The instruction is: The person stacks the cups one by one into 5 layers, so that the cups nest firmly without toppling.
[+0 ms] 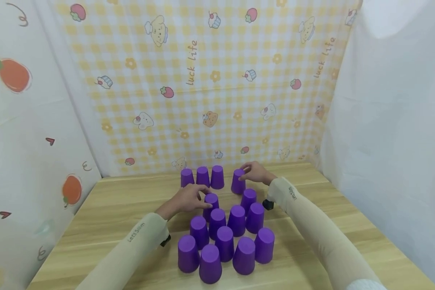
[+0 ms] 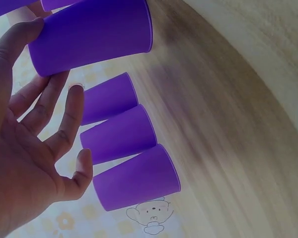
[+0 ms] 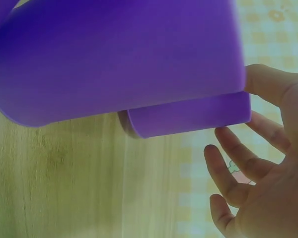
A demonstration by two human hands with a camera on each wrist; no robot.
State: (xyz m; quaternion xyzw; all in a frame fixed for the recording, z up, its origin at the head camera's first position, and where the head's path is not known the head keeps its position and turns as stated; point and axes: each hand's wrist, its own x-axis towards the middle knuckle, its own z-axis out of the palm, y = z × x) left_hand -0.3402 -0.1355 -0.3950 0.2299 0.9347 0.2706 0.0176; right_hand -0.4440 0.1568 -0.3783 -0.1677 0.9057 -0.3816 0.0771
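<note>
Many purple cups stand upside down on a wooden table. With thumb and fingers, my left hand (image 1: 188, 198) pinches one purple cup (image 1: 211, 204) near its closed top, left of the middle. In the left wrist view that cup (image 2: 94, 37) lies between thumb and fingertips, while the other fingers are spread. Farther back, my right hand (image 1: 256, 173) pinches another purple cup (image 1: 238, 183) by its upper part. A nearer cup (image 3: 119, 59) partly hides that held cup (image 3: 193, 116) in the right wrist view. Whether either held cup touches the table, I cannot tell.
Behind my left hand, a row of three cups (image 1: 202, 176) stands near the table's back edge. Several more cups (image 1: 224, 243) are grouped toward the front of the wooden table (image 1: 123, 201). A yellow checked cloth (image 1: 224, 100) hangs behind, with white cloths at both sides.
</note>
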